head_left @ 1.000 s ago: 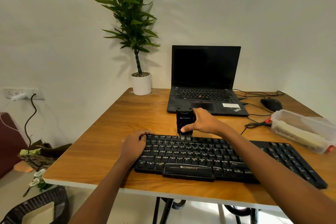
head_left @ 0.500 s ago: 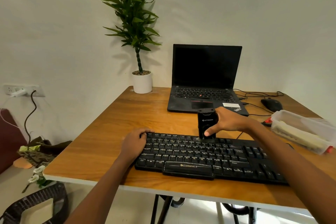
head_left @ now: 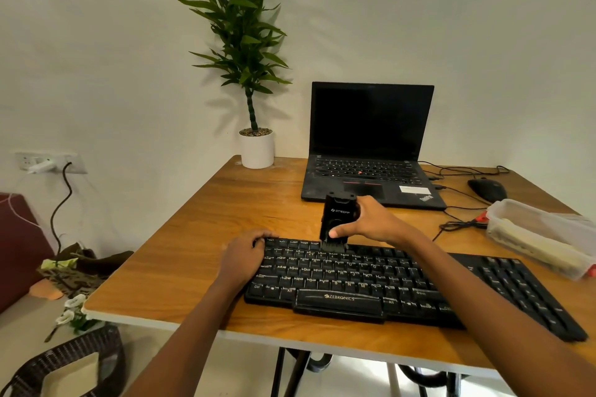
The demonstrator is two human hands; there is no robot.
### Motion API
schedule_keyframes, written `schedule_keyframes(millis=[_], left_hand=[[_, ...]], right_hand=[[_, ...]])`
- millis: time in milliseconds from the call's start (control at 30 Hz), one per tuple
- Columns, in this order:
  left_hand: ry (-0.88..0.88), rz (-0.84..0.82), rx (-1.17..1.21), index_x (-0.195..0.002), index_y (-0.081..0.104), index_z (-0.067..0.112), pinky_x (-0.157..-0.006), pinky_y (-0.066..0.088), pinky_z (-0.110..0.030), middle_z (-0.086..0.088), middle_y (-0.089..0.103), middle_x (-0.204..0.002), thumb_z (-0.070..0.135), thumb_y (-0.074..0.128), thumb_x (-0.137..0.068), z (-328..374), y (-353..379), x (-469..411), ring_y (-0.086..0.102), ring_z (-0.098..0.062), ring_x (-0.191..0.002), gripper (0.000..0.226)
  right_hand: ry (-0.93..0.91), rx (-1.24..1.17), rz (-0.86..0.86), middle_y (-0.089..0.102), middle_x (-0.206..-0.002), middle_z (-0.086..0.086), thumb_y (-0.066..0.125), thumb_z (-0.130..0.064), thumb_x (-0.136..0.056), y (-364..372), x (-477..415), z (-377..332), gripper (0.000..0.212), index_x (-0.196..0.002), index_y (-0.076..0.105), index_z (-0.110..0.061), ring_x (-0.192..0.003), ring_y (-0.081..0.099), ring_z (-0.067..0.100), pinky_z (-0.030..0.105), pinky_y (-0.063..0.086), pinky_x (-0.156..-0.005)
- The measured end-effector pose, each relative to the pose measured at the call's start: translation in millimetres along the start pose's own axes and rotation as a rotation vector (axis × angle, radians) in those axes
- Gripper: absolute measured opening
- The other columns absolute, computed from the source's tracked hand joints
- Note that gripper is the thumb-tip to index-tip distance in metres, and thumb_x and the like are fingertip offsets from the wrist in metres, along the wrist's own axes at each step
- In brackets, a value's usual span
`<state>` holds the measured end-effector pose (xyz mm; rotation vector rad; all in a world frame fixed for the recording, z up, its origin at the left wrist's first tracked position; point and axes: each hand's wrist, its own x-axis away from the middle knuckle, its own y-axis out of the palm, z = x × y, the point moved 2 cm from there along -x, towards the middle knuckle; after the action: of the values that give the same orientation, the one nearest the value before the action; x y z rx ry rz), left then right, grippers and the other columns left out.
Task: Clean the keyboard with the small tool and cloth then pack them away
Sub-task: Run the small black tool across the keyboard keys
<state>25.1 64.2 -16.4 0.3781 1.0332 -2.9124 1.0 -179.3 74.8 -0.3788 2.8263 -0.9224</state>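
- The right hand (head_left: 371,224) is clamped around a small black cleaning brush (head_left: 339,214), thumb across its front face and the other fingers wrapped behind it.
- The brush stands upright, its dark bristles (head_left: 332,246) pressing down on the top row of keys, a little left of the middle of the keyboard.
- White lettering shows on the brush body; it is too small to read with certainty.
- The left hand (head_left: 243,256) rests palm down on the upper left corner of the keyboard, fingers curled together over its edge, holding nothing else.
- The black Zebronics keyboard (head_left: 403,287) lies flat across the near part of the table, its right end angling towards the near right edge.
- Both bare forearms reach in from the bottom of the view.
- The wooden table (head_left: 200,235) has a pale edge.
- Behind the brush sits an open black laptop (head_left: 371,145) with a dark screen.
- To the laptop's left, at the table's far corner, stands a green plant in a white pot (head_left: 256,151).
- At the right are a black mouse (head_left: 487,188), loose black cables (head_left: 458,224) and a clear plastic container with a lid (head_left: 541,235).
- A wall socket with a plugged-in cable (head_left: 48,163) shows at the left, with a woven dark basket (head_left: 64,364) on the floor below.
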Motion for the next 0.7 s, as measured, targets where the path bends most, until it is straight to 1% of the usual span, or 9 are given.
schedule_keyframes(millis=[133, 233, 300, 400, 467, 533, 600, 700], left_hand=[[0.005, 0.01, 0.004, -0.091, 0.056, 0.053, -0.101, 0.038, -0.053, 0.011, 0.061, -0.118, 0.014, 0.043, -0.098, 3, -1, 1, 0.056, -0.015, -0.103, 0.041], [0.011, 0.02, 0.009, -0.087, 0.053, 0.055, -0.102, 0.037, -0.052, 0.015, 0.058, -0.116, 0.013, 0.044, -0.098, 4, -2, 3, 0.054, -0.012, -0.104, 0.044], [0.015, 0.019, 0.009, -0.087, 0.053, 0.056, -0.102, 0.037, -0.052, 0.014, 0.059, -0.117, 0.013, 0.044, -0.098, 3, -1, 2, 0.055, -0.013, -0.104, 0.045], [0.016, 0.028, 0.007, -0.089, 0.055, 0.052, -0.104, 0.035, -0.05, 0.011, 0.061, -0.12, 0.013, 0.044, -0.098, 3, -1, 3, 0.054, -0.008, -0.097, 0.041], [0.01, 0.028, 0.008, -0.089, 0.055, 0.052, -0.103, 0.036, -0.05, 0.016, 0.058, -0.115, 0.013, 0.044, -0.098, 4, -1, 2, 0.053, -0.005, -0.093, 0.041], [-0.005, 0.022, 0.014, -0.089, 0.055, 0.053, -0.101, 0.038, -0.051, 0.018, 0.058, -0.113, 0.014, 0.044, -0.098, 3, 0, 2, 0.056, -0.008, -0.093, 0.041], [-0.019, 0.011, 0.019, -0.095, 0.059, 0.049, -0.101, 0.039, -0.052, 0.018, 0.059, -0.11, 0.015, 0.044, -0.098, 2, 0, 1, 0.058, -0.011, -0.094, 0.037], [-0.014, 0.009, 0.023, -0.102, 0.063, 0.043, -0.1, 0.039, -0.053, 0.012, 0.062, -0.12, 0.016, 0.044, -0.098, 0, 0, 1, 0.057, -0.013, -0.102, 0.034]], right_hand=[[0.045, 0.023, -0.049, 0.063, -0.101, 0.0, 0.078, -0.01, -0.071, -24, 14, 9, 0.046, -0.11, 0.053, -0.013, -0.09, 0.061, 0.008, 0.014, 0.05, -0.064], [0.08, 0.033, -0.064, 0.063, -0.102, 0.001, 0.077, -0.009, -0.072, -40, 23, 18, 0.045, -0.11, 0.053, -0.015, -0.092, 0.061, 0.008, 0.014, 0.05, -0.064], [0.09, 0.039, -0.053, 0.063, -0.103, 0.002, 0.078, -0.01, -0.072, -43, 25, 21, 0.046, -0.11, 0.053, -0.015, -0.094, 0.061, 0.011, 0.016, 0.05, -0.065], [0.079, 0.019, -0.023, 0.063, -0.103, 0.001, 0.078, -0.011, -0.071, -34, 21, 17, 0.048, -0.112, 0.053, -0.014, -0.096, 0.06, 0.013, 0.016, 0.049, -0.066], [0.054, 0.008, -0.005, 0.063, -0.103, -0.002, 0.079, -0.013, -0.07, -22, 15, 11, 0.05, -0.112, 0.053, -0.016, -0.097, 0.059, 0.011, 0.016, 0.046, -0.07], [0.021, -0.004, 0.024, 0.062, -0.102, -0.006, 0.08, -0.016, -0.069, -8, 6, 6, 0.049, -0.11, 0.053, -0.019, -0.095, 0.058, 0.007, 0.016, 0.043, -0.073], [-0.004, -0.009, 0.051, 0.062, -0.101, -0.006, 0.08, -0.017, -0.07, 5, 0, 1, 0.047, -0.108, 0.053, -0.02, -0.095, 0.058, 0.008, 0.015, 0.042, -0.073], [-0.009, 0.004, 0.052, 0.063, -0.103, -0.004, 0.079, -0.018, -0.07, 9, -3, 0, 0.046, -0.108, 0.053, -0.02, -0.098, 0.058, 0.011, 0.016, 0.043, -0.074]])
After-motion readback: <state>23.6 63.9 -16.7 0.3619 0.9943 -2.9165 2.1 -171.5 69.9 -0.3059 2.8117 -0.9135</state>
